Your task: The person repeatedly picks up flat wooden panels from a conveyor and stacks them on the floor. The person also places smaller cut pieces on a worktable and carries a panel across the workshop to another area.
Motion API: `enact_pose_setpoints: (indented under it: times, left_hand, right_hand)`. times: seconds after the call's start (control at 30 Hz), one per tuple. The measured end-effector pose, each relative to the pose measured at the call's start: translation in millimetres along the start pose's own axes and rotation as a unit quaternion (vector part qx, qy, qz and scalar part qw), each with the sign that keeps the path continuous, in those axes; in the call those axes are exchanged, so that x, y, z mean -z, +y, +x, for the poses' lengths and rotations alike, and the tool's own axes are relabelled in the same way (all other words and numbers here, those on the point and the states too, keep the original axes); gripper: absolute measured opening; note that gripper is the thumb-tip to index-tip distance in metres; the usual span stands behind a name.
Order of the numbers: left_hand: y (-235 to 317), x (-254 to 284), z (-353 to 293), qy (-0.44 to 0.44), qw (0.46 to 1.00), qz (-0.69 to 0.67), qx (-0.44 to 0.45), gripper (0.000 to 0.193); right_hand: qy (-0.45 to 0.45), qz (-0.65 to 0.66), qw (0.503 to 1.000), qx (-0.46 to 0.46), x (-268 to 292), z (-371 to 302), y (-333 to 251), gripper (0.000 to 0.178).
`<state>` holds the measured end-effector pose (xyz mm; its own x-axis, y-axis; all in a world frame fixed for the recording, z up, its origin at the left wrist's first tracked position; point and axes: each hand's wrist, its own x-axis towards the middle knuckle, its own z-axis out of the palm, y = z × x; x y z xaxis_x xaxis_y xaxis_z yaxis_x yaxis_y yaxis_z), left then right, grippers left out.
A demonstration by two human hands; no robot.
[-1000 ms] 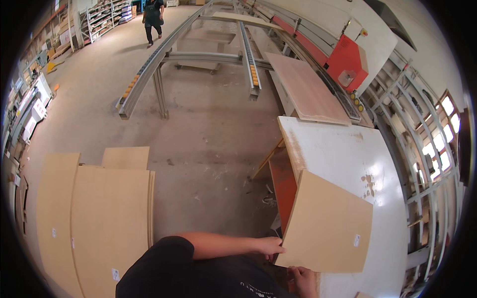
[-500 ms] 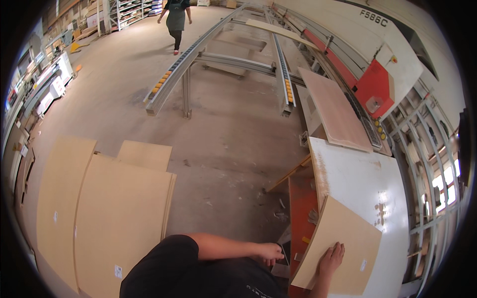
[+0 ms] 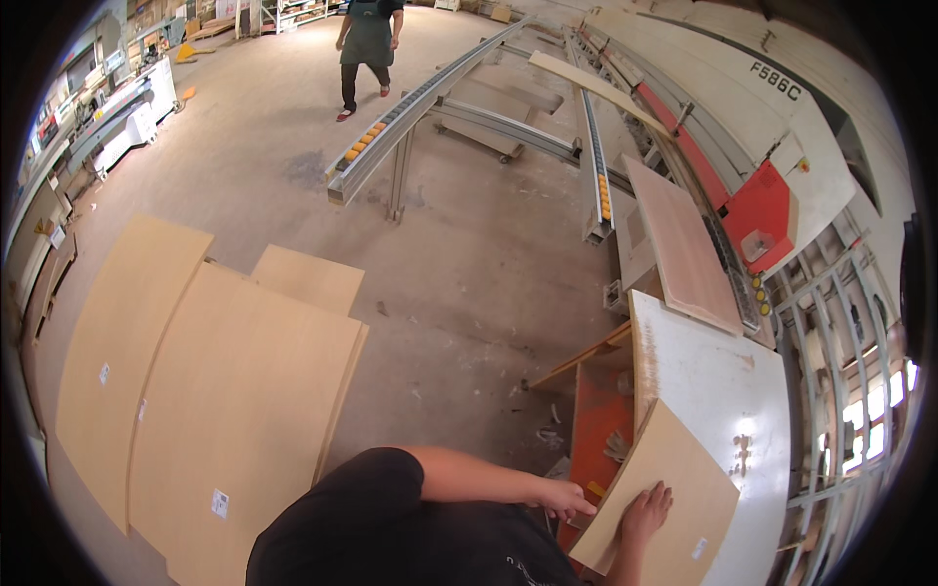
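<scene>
A light wood-coloured panel (image 3: pixel 674 488) with a small white label lies on the white-topped table (image 3: pixel 699 361), its left edge sticking out past the tabletop. My right hand (image 3: pixel 645 513) rests flat on this panel, fingers stretched out. Beside the panel's left edge is my left hand (image 3: pixel 565 500), fingers curled and the index finger toward the edge. Whatever it may hold is too small or hidden to make out. Below the tabletop, an orange-red shelf (image 3: pixel 598 410) holds a pair of grey gloves (image 3: pixel 617 446).
Stacked wood-coloured panels (image 3: pixel 244 381) lie at my left. Ahead runs a metal roller frame (image 3: pixel 391 146) beside a large white machine with a red cover (image 3: pixel 760 220). A pinkish board (image 3: pixel 684 249) rests beyond the table. A person in an apron (image 3: pixel 369 49) is on the floor far ahead.
My left hand has moved right, up to the panel's edge. My right hand stays flat on the panel. The view has shifted, and the person in the apron appears nearer.
</scene>
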<state>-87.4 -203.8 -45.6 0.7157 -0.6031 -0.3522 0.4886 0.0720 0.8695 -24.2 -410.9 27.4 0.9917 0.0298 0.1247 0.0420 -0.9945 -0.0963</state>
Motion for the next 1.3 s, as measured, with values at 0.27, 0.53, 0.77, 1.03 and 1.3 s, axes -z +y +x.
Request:
enact_pose_setpoints:
  times: [0.27, 0.53, 0.77, 1.03, 1.3]
  left_hand:
    - [3, -37, 12, 0.038, 0.99, -0.138, 0.004, 0.029]
    - [27, -26, -26, 0.143, 0.987, -0.075, -0.02, 0.027]
    - [84, -2, -86, 0.206, 0.972, -0.003, -0.109, 0.033]
    - [101, 1, -155, 0.276, 0.934, 0.05, -0.22, 0.031]
    - [88, 18, -239, 0.336, 0.912, -0.111, -0.208, 0.035]
  right_hand:
    - [0.056, 0.11, 0.992, 0.038, -9, 11, -11, 0.046]
    - [-0.137, 0.653, 0.745, 0.034, 21, -136, 27, 0.033]
    - [-0.098, 0.904, 0.362, -0.204, 15, -206, 34, 0.052]
    - [0.06, 0.925, 0.337, -0.165, 12, -137, 8, 0.069]
    - [-0.119, 0.925, 0.358, -0.037, 39, -94, -52, 0.063]
